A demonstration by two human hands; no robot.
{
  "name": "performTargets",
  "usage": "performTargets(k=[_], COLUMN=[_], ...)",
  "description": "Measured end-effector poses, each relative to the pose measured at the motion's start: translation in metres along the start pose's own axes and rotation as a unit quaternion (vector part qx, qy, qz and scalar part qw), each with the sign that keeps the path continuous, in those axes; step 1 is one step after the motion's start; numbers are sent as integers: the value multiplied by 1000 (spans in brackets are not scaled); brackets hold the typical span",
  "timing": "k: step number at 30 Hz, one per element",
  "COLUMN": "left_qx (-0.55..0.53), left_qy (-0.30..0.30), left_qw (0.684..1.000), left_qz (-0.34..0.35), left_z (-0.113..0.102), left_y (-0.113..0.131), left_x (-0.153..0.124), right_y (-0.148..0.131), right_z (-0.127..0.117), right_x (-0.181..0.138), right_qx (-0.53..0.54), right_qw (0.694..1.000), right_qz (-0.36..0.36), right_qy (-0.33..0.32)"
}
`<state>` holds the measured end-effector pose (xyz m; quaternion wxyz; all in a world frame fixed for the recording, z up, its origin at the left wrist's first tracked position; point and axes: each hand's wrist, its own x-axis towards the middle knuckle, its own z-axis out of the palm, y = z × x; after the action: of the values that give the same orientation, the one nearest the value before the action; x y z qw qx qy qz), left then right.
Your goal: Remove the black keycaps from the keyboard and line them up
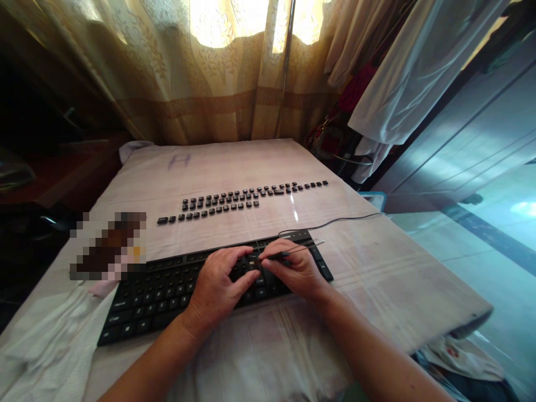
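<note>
A black keyboard (pixel 167 290) lies aslant on the cloth-covered table, with many key places bare on its upper rows. My left hand (pixel 220 279) rests over its right-middle part. Its thumb and forefinger are apart, on either side of a few keys. Just to the right, my right hand (pixel 295 271) pinches a thin metal tool with a dark end (pixel 278 255). The tool's slim shaft points away to the right, and its exact kind is unclear. Between the two hands the thumbs nearly meet over the keys. Beyond the keyboard, loose black keycaps (pixel 218 201) stand in rows.
A thin black cable (pixel 335 221) runs from the keyboard's back to the table's right edge. White cloth (pixel 50 346) lies at the left, beside a pixelated patch (pixel 111 245). Patterned curtains (pixel 218 72) hang behind the table (pixel 397 268); white garments (pixel 402 84) hang at the right.
</note>
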<state>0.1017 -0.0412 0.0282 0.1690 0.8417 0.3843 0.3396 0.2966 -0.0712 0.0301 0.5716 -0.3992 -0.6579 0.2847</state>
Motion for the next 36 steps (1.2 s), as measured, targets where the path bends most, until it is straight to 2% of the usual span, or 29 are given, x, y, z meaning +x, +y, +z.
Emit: performTargets(k=[5, 14, 19, 21, 26, 29, 33, 36], left_qx=[38, 57, 110, 91, -45, -76, -101, -161], left_qy=[-3, -10, 15, 5, -61, -64, -67, -59], left_qw=[999, 997, 992, 995, 996, 992, 983, 966], left_qz=[18, 47, 60, 43, -43, -77, -135, -192], left_z=[0, -5, -4, -5, -11, -14, -14, -14], left_y=[-3, -5, -4, -3, 0, 0, 0, 0], left_x=[-2, -4, -7, -7, -3, -1, 0, 2], right_y=[0, 1, 5, 5, 5, 5, 6, 5], right_z=[-1, -3, -2, -2, -2, -2, 0, 1], right_x=[-1, 2, -1, -2, -2, -4, -8, -9], right_qx=[-39, 8, -4, -9, -10, -32, -101, -133], right_qw=[999, 998, 997, 997, 998, 995, 980, 972], right_qz=[8, 33, 22, 21, 8, -6, -75, -111], right_qy=[-34, -61, -68, -68, -67, -92, -152, -157])
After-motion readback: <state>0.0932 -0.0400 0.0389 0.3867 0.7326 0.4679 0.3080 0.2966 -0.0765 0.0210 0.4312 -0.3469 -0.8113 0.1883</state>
